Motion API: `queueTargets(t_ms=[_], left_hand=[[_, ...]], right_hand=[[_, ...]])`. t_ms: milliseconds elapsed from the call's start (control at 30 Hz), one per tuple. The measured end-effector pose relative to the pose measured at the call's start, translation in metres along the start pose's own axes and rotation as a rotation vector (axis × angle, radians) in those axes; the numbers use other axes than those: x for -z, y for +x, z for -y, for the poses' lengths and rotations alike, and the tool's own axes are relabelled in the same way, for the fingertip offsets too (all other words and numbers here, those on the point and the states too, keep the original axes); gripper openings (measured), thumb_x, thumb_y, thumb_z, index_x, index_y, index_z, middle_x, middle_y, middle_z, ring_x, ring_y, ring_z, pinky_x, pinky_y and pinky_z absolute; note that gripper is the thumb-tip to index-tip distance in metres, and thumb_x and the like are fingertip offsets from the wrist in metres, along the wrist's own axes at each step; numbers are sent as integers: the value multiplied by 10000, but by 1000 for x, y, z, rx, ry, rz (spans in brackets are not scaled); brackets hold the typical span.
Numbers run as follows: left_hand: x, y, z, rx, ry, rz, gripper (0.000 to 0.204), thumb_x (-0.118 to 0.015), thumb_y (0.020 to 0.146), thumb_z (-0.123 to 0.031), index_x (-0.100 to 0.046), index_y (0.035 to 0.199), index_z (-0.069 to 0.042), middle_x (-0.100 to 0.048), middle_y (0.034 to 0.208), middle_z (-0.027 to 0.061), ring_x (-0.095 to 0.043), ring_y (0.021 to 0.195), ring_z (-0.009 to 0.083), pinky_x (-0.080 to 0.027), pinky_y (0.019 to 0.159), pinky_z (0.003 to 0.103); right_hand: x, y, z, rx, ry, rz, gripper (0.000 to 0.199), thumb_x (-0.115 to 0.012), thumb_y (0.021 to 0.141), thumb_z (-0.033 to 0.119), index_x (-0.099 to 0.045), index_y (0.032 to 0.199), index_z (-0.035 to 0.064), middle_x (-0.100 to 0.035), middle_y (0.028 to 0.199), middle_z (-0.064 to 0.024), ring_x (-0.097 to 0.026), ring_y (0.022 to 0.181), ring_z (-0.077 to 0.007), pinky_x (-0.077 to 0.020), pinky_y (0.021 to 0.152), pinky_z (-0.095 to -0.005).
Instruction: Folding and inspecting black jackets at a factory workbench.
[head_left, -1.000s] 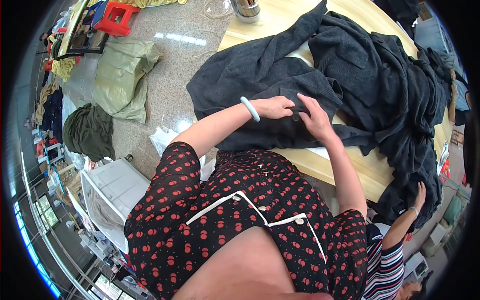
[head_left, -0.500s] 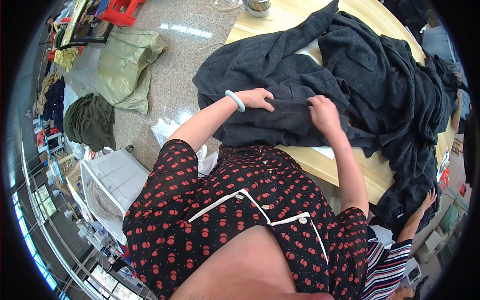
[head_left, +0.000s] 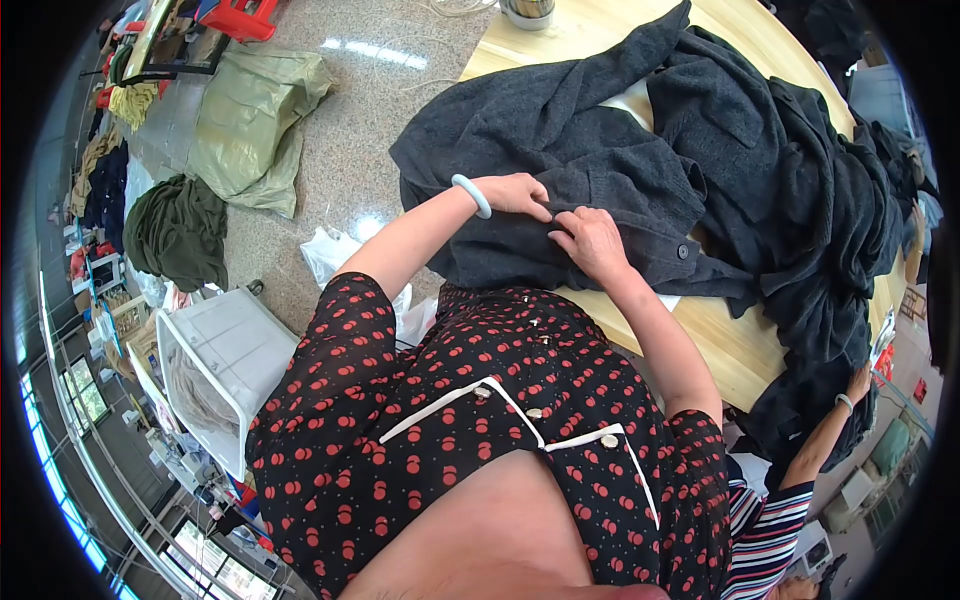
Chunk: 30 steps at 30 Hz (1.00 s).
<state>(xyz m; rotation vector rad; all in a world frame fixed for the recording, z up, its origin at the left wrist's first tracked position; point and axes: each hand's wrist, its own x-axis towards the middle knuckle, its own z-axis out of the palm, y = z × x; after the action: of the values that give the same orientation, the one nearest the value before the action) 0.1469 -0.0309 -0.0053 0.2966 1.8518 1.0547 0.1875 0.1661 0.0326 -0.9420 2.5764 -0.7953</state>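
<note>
A dark grey knitted cardigan [head_left: 560, 140] lies spread over the table's near left part, with a round dark button [head_left: 683, 252] showing on its front band. My left hand [head_left: 512, 196], with a pale bangle at the wrist, pinches the band's edge between thumb and fingers. Close beside it, my right hand [head_left: 592, 243] grips the same band, the thumb on the near side. The fingertips of both hands are almost touching. What lies under the folded cloth at the fingertips is hidden.
More dark grey knitwear [head_left: 820, 220] is heaped on the right, hanging over the table [head_left: 735, 355]. A co-worker's hand [head_left: 858, 384] touches it. A small pot [head_left: 527, 14] stands at the far edge. Leftward are a white bin [head_left: 235, 345], green cloth [head_left: 178, 232] and an olive plastic sack [head_left: 250, 125].
My right hand has moved left along the band to meet my left hand, uncovering the button. The co-worker's hand has shifted slightly up at the hanging cloth.
</note>
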Motion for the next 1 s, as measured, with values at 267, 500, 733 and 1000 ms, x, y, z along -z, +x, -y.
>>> queueTargets(t_ms=[267,500,733,1000], left_hand=[[-8,6,9,47,-259,-31,380,-609,706,-326,-617,877,13,-606,757,119,-544,718,168,-417,684,287],[-9,5,12,-103,40,-7,331,-601,723,-297,-616,852,8,-614,750,130,-564,710,199,-428,668,318],[-12,-1,10,-102,69,-85,311,-549,778,-286,-610,857,9,-612,802,168,-574,756,244,-424,696,339],[-19,-5,-1,16,-156,-222,274,-522,780,-249,-609,836,4,-611,808,160,-573,780,232,-426,703,332]], right_hand=[[-11,-2,0,-65,47,-31,149,-591,733,164,-584,818,43,-561,712,-129,-553,698,-297,-431,661,-399],[-17,-2,9,-113,45,69,130,-574,731,146,-595,743,19,-575,712,-136,-565,719,-292,-426,679,-387],[-21,0,9,-65,-61,48,94,-505,706,78,-558,753,15,-579,732,-144,-560,733,-296,-408,701,-390],[-17,10,14,-134,70,-138,79,-508,721,80,-513,765,14,-578,735,-154,-558,740,-299,-403,699,-387]])
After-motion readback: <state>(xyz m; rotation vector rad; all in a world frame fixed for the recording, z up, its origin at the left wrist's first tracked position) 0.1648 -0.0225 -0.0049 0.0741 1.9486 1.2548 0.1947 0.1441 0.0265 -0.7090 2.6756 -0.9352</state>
